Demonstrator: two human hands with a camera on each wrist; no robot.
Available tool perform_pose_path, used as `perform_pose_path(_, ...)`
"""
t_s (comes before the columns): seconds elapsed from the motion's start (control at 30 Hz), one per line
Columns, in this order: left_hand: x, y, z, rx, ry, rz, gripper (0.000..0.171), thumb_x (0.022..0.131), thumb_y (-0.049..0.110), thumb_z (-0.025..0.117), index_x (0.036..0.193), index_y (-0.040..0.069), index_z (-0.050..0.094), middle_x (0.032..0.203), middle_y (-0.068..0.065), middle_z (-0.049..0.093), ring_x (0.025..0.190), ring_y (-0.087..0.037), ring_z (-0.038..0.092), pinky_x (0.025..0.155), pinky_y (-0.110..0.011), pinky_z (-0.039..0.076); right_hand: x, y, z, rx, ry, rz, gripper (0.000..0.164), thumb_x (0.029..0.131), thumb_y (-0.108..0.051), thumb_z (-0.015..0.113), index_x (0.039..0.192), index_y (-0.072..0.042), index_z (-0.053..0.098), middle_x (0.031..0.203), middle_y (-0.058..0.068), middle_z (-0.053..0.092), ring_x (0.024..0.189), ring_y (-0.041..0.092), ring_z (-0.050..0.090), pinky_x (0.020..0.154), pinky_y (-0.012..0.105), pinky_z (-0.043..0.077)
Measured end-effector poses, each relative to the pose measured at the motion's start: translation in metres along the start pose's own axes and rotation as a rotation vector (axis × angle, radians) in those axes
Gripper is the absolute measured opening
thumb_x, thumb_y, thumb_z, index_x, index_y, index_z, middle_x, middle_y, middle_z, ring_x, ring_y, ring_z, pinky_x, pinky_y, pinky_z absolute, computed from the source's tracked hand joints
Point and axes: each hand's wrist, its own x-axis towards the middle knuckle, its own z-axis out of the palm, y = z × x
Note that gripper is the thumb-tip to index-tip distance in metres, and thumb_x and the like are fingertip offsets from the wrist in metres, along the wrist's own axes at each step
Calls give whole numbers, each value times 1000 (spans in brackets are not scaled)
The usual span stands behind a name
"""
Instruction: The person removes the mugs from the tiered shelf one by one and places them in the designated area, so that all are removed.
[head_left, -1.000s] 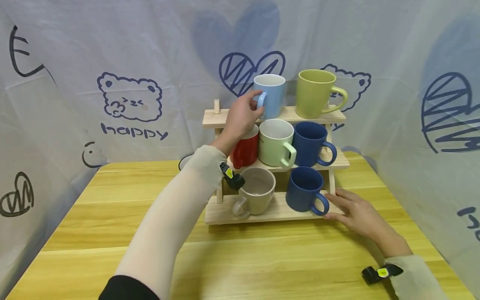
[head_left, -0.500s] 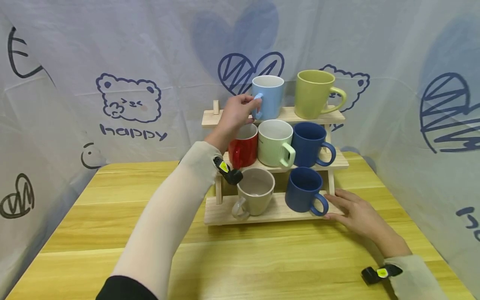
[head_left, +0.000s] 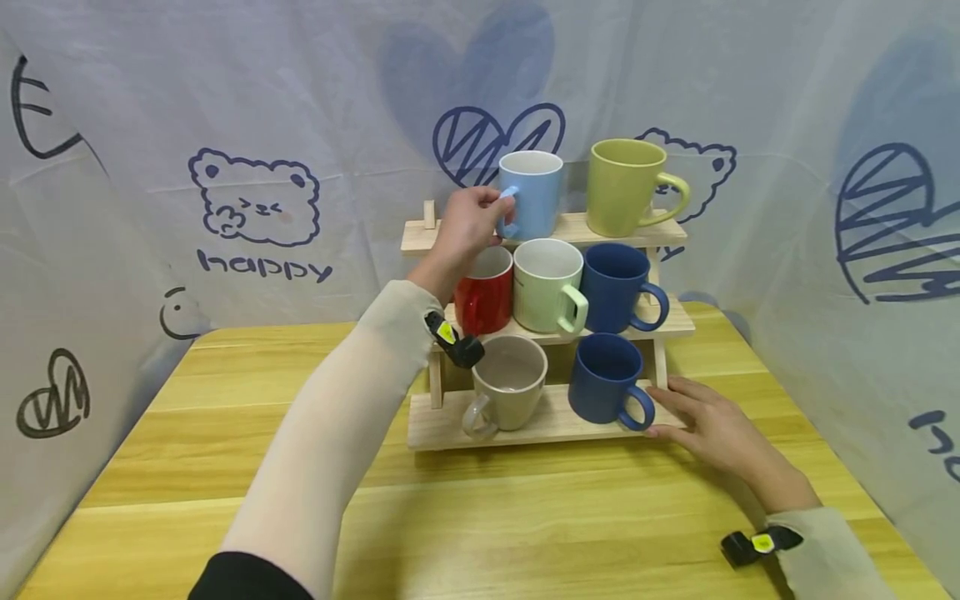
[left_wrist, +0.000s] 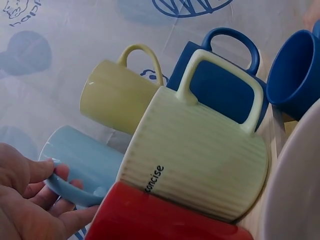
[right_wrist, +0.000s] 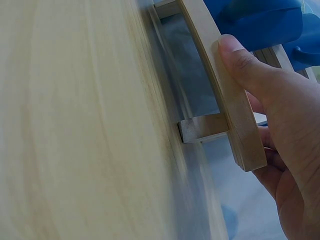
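On the top tier of a three-tier wooden display stand (head_left: 480,435) sits a light blue mug (head_left: 538,200), upright. My left hand (head_left: 468,223) pinches its handle, which points left; in the left wrist view the thumb and fingers close around that light blue handle (left_wrist: 75,192). My right hand (head_left: 716,429) grips the right end of the stand's lowest board (right_wrist: 240,120), thumb on the front edge and the other fingers partly hidden behind it. Right of the light blue mug stands a yellow-green mug (head_left: 624,192).
The middle tier holds a red mug (head_left: 486,304), partly behind my left wrist, a pale green mug (head_left: 543,292) and a dark blue mug (head_left: 613,292). Below are a beige mug (head_left: 513,392) and another dark blue mug (head_left: 600,392). A printed curtain (head_left: 360,100) hangs behind the table (head_left: 525,517).
My left hand has shifted slightly left and down at the handle. The light blue mug has moved a little left, its handle turned further left. My right hand keeps its place on the stand.
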Motion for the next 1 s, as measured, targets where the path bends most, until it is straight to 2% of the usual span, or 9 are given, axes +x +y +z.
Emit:
perform_pose_path(0.17,0,-4,-3,-13,87,42,24,99,18,60,115,2,68,96,-8,64,90,-18,56,71,-28,51,0,1,1,0,7,-11,65,83,-51,73,134,-14,62,138,25,51,123,47,48,95,65,42)
perform_pose_path(0.33,0,-8,-5,-62,134,48,29,98,17,62,124,6,68,103,-8,69,92,-15,60,74,-30,53,0,0,0,3,5,-10,65,83,-51,74,134,-13,61,137,25,51,123,47,48,95,64,42)
perform_pose_path(0.6,-2,-12,-14,-157,136,44,30,98,15,63,125,4,67,105,-11,68,98,-17,60,80,-37,55,1,0,0,9,6,-15,65,83,-50,73,135,-14,61,138,25,51,123,47,48,95,64,42)
perform_pose_path(0.83,-2,-10,-25,-263,135,64,30,98,12,61,126,2,65,103,-12,66,95,-17,58,79,-37,53,1,1,1,10,15,-23,64,83,-49,74,134,-13,62,137,24,51,122,47,49,95,64,43)
perform_pose_path(1.0,-4,-7,-35,-276,142,40,29,97,13,62,125,4,66,105,-12,65,101,-19,59,86,-39,54,2,1,1,8,9,-20,65,83,-50,74,134,-12,61,137,25,51,122,47,49,95,64,43)
